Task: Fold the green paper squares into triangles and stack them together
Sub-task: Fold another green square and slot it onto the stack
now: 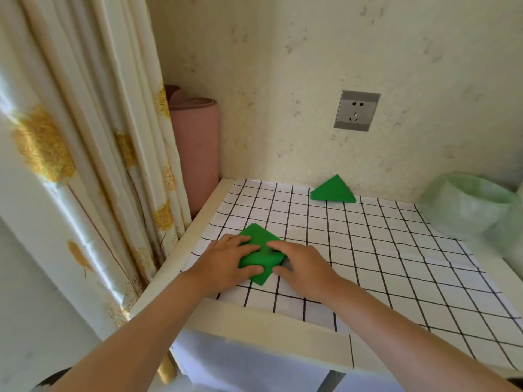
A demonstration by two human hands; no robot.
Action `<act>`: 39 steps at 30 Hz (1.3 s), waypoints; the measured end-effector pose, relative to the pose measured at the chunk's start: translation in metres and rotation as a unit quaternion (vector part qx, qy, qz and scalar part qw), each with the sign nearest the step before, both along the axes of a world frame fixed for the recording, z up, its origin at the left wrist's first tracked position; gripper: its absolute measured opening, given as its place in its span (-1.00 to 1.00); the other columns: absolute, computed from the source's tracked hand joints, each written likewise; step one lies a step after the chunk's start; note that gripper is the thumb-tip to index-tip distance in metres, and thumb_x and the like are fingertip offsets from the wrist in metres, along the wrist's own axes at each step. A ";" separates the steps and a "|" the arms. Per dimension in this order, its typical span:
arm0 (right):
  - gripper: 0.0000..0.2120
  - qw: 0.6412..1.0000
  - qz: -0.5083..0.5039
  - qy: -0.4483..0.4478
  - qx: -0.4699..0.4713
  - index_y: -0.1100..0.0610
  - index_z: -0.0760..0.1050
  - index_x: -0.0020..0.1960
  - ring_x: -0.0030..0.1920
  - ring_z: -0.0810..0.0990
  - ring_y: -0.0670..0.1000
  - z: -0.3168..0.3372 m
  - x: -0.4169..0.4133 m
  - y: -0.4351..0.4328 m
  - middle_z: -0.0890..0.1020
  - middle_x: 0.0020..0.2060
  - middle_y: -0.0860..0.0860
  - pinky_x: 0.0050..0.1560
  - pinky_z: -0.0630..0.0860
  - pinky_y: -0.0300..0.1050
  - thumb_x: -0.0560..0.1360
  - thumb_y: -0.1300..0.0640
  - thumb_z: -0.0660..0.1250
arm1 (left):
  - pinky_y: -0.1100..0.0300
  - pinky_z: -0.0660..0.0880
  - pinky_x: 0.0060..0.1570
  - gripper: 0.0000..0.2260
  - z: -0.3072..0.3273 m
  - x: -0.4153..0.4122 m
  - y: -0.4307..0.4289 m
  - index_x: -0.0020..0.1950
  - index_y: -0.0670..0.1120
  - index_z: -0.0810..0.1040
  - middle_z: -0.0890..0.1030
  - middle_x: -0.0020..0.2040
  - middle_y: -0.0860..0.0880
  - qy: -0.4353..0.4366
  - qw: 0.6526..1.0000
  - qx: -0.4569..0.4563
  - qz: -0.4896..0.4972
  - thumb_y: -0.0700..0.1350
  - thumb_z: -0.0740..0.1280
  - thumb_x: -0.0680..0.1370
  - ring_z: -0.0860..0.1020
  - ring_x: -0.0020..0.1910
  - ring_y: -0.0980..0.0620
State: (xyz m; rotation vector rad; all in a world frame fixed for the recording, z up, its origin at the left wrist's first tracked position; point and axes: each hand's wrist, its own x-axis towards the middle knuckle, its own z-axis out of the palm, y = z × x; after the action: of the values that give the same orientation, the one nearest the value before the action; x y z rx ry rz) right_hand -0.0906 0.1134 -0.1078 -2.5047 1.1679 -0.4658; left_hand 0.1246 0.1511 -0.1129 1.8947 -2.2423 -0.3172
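The green paper square [261, 235] lay on the checked cloth [382, 250] that covered the worktop [268, 321], well below the wall socket [356, 111] and off to its left, close to the worktop's left edge. It sat turned like a diamond, one corner pointing away towards the wall. Its nearer half bulged up in a soft fold between the two hands.

The left hand [226, 260] rested on the paper's left side, fingers spread and nearly straight across the top sheet, thumb laid along the nearer flap. The right hand [304, 268] came in from the other side, forefinger stretched out onto the middle of the paper, thumb touching its nearer right edge. Both hands were wide and flat, pressing rather than gripping. The fingertips of the two hands nearly met over the paper's centre.

A folded green triangle [332, 191] lay directly below the socket, at the foot of the wall, well apart from the hands. Below and right of the socket sat a pale green plastic bag [467, 206]. Far to the socket's left stood a pink roll [195, 148] in the corner, with a flowered curtain [85, 137] beyond it.
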 end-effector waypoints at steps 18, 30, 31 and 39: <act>-0.79 0.987 0.026 -0.015 -0.159 -0.05 0.61 0.17 -0.15 0.60 -0.05 0.004 -0.007 -0.010 0.71 -0.07 -0.12 0.10 0.45 -0.04 0.56 0.06 0.33 | 0.06 0.54 0.03 -0.55 0.021 0.006 0.000 0.28 0.12 0.51 0.61 0.06 0.12 0.143 0.989 0.033 -0.015 0.33 0.20 0.53 0.54 0.02 0.19; -0.82 0.987 -0.054 0.028 -0.152 -0.03 0.68 -0.13 -0.34 0.53 -0.06 0.026 -0.093 -0.007 0.63 -0.34 -0.11 -0.16 0.40 -0.15 0.52 0.01 0.31 | 0.26 0.50 -0.06 -0.77 0.040 -0.081 -0.015 0.23 0.10 0.60 0.61 -0.01 0.19 0.151 0.982 -0.027 -0.113 0.00 0.33 0.59 0.54 -0.10 0.20; -0.79 0.987 -0.050 0.051 -0.141 -0.02 0.66 -0.17 -0.35 0.51 -0.05 0.028 -0.102 -0.006 0.61 -0.35 -0.10 -0.18 0.35 -0.16 0.51 0.00 0.27 | 0.27 0.49 -0.07 -0.79 0.039 -0.091 -0.016 0.21 0.07 0.61 0.62 -0.03 0.18 0.162 0.979 -0.022 -0.122 -0.04 0.32 0.59 0.54 -0.11 0.19; -0.60 0.980 -0.096 0.122 0.123 -0.12 0.62 0.12 -0.07 0.59 -0.05 0.050 -0.156 -0.003 0.62 -0.01 -0.11 -0.03 0.57 -0.06 0.43 0.23 0.21 | 0.05 0.55 -0.03 -0.88 0.030 -0.146 -0.032 0.01 0.04 0.67 0.66 -0.14 0.07 0.167 0.969 0.062 -0.170 -0.02 0.34 0.57 0.58 -0.15 0.09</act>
State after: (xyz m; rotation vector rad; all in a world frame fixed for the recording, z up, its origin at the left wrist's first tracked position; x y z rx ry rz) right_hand -0.2465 0.1101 -0.0578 -2.2923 1.4685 -0.0511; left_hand -0.0217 0.1189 -0.0830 1.3672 -2.3408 -0.7813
